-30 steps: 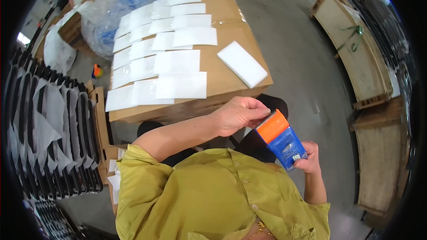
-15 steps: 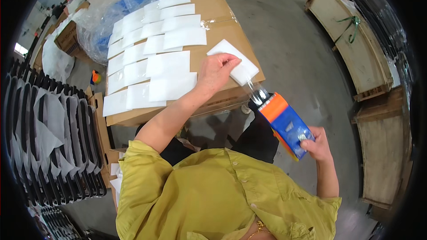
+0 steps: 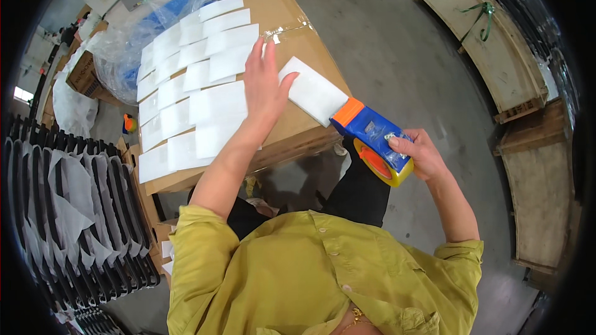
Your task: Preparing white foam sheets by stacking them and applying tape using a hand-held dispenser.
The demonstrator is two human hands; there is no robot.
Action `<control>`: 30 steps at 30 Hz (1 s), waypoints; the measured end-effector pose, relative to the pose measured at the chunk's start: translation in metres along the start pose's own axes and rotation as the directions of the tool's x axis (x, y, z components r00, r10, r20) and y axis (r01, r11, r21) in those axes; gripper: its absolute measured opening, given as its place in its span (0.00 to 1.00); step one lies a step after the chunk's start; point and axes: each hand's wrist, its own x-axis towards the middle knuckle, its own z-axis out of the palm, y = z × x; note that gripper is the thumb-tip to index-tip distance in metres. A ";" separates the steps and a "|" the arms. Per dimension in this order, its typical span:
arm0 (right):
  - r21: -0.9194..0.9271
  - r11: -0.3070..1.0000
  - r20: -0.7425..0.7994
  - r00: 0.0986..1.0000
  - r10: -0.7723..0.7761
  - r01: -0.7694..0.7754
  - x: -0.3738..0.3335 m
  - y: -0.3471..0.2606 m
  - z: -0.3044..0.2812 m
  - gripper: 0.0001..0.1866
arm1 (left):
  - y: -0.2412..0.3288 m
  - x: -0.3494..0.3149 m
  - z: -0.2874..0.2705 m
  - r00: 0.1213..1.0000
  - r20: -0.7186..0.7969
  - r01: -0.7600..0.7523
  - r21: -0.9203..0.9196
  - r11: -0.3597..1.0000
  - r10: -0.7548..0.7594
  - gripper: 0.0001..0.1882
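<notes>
The right hand (image 3: 417,154) has its grip clamped around the rear of a blue-and-orange plastic tape dispenser (image 3: 372,129), whose body juts past the right front edge of a large brown cardboard carton (image 3: 282,3). Its orange front end meets the near corner of a neat rectangular stack of thin white sheets (image 3: 315,90) at the carton's right side. The left hand (image 3: 267,90) is above the carton's middle, grip apart, fingers extended, thumb by the stack's left corner; whether it touches, I cannot tell. Loose overlapping white sheets (image 3: 217,102) cover the carton's left. The dispenser looks stiff and fairly light, best held by its rear, clear of the front; the stack seems light, soft and prone to slide, best pressed flat or pinched at its edges.
</notes>
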 end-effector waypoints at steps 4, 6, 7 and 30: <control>0.082 0.997 0.024 1.000 0.006 -0.008 -0.020 0.005 0.000 0.25 | 0.012 -0.066 -0.057 0.480 0.831 0.877 -0.443 0.187 -0.282 0.24; 0.112 0.994 0.034 0.999 0.015 -0.019 -0.031 0.007 0.005 0.24 | 0.039 -0.083 -0.066 -0.025 0.997 0.964 0.004 -0.266 -0.074 0.25; 0.146 0.989 0.044 0.999 0.012 -0.018 -0.036 0.009 0.007 0.23 | 0.046 -0.086 -0.061 -0.025 0.997 0.960 0.003 -0.279 -0.076 0.25; 0.208 0.978 -0.064 0.997 0.039 -0.025 -0.090 0.063 0.037 0.16 | 0.091 -0.073 -0.090 0.763 0.638 0.511 -0.696 0.505 0.108 0.07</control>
